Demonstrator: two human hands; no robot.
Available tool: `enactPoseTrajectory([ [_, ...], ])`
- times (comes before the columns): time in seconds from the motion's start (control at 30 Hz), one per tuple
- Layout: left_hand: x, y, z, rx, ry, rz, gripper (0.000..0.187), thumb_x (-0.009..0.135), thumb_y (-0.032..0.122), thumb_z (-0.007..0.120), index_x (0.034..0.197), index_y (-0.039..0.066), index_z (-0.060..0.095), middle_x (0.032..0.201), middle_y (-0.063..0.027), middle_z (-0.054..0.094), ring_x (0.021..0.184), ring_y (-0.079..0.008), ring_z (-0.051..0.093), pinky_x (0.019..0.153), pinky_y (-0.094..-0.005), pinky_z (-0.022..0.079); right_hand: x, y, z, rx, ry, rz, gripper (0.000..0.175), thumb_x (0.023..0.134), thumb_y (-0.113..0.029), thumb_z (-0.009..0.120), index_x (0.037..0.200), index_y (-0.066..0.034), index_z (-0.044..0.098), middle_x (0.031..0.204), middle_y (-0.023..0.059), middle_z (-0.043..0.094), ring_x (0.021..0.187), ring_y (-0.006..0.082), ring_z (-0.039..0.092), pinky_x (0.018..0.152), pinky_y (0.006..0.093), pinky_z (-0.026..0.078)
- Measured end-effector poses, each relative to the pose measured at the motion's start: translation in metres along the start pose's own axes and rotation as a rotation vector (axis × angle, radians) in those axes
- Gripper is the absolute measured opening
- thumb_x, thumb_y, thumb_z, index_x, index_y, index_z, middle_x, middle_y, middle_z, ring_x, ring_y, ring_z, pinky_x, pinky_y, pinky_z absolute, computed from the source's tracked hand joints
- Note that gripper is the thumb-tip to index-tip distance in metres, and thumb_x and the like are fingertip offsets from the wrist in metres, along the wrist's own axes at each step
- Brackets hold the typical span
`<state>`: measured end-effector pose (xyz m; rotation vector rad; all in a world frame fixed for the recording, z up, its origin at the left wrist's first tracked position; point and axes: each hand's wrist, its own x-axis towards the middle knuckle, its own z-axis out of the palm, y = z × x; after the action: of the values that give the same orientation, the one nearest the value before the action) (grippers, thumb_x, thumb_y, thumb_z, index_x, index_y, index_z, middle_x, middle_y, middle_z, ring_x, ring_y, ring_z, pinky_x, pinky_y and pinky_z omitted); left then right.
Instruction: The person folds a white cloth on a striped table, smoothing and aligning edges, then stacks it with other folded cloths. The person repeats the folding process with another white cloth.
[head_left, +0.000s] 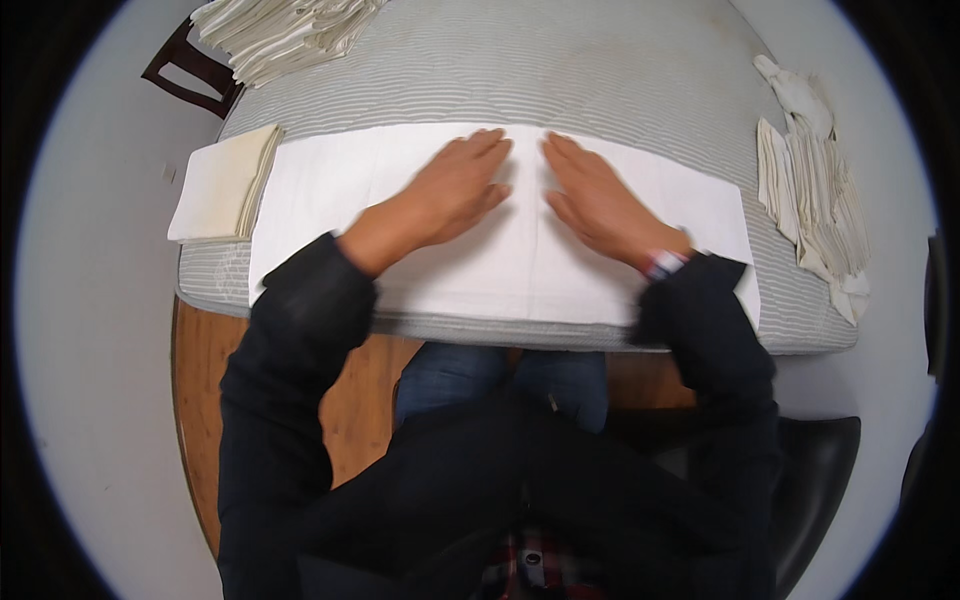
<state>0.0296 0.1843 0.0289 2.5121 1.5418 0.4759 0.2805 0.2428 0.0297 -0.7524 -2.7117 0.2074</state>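
Observation:
A long white cloth (457, 285) is spread in a band along the near edge of the mattress, with a faint crease down its middle. My left hand (450, 187) is palm down over the cloth, left of that crease, its fingers stretched forward and thumb apart. On the crease's other side, my right hand (600, 199) takes a mirrored pose with nothing in it. Both sets of fingertips are close to the cloth's far edge. Whether the palms press on the cloth or hover just above it, I cannot tell.
A grey striped mattress (570, 75) lies under everything. Folded cream cloths (225, 184) are stacked left of the white cloth. Another cloth pile (292, 34) sits at the far left by a dark wooden chair (187, 64). Crumpled cloths (814, 180) lie along the right edge.

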Motion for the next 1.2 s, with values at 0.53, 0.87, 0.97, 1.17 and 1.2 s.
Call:
enactPoseTrajectory([
  [0.53,-0.081,-0.193,-0.002,0.347,0.151,-0.448,0.07,0.108,0.041,0.046,0.159,-0.004,0.031,0.165,-0.0264,0.03,0.155,-0.0436,0.022,0.127,-0.0481,0.017,-0.166,0.241,0.01,-0.443,0.029,0.676,0.063,0.109,-0.033,0.045,0.155,0.0075,0.036,0.163,0.0286,0.033,0.152,0.0417,0.03,0.125,0.0464,0.023],
  [0.87,-0.092,-0.203,-0.014,0.527,0.279,-0.641,0.074,0.105,0.047,0.051,0.154,-0.007,0.037,0.161,-0.0265,0.037,0.152,-0.0449,0.029,0.124,-0.052,0.023,-0.151,0.222,-0.017,-0.677,-0.086,0.93,0.066,0.106,-0.037,0.048,0.155,0.0047,0.034,0.164,0.0252,0.033,0.152,0.0406,0.03,0.122,0.0577,0.026],
  [0.97,-0.071,-0.13,-0.001,0.531,0.377,-0.356,0.074,0.1,0.039,0.063,0.153,-0.008,0.038,0.156,-0.0287,0.043,0.148,-0.0468,0.035,0.122,-0.0542,0.027,-0.097,0.146,-0.025,-0.587,-0.053,0.712,0.066,0.101,-0.027,0.057,0.156,0.0024,0.034,0.161,0.0233,0.036,0.153,0.037,0.03,0.124,0.0559,0.024],
  [1.17,-0.054,0.03,0.056,0.137,0.111,-0.029,0.076,0.105,0.047,0.05,0.16,-0.001,0.03,0.168,-0.0225,0.025,0.157,-0.0393,0.02,0.128,-0.0509,0.015,-0.038,-0.041,0.056,-0.151,0.004,0.003,0.07,0.1,-0.028,0.058,0.156,0.0045,0.034,0.162,0.0229,0.037,0.152,0.0394,0.032,0.123,0.0533,0.025],
  [1.2,-0.06,0.03,0.055,0.185,0.038,-0.128,0.077,0.105,0.047,0.05,0.161,-0.001,0.028,0.169,-0.022,0.024,0.158,-0.0381,0.017,0.129,-0.0501,0.013,-0.042,-0.046,0.06,-0.159,-0.052,0.102,0.07,0.1,-0.029,0.057,0.157,0.0043,0.034,0.163,0.023,0.036,0.153,0.039,0.031,0.124,0.0528,0.024],
])
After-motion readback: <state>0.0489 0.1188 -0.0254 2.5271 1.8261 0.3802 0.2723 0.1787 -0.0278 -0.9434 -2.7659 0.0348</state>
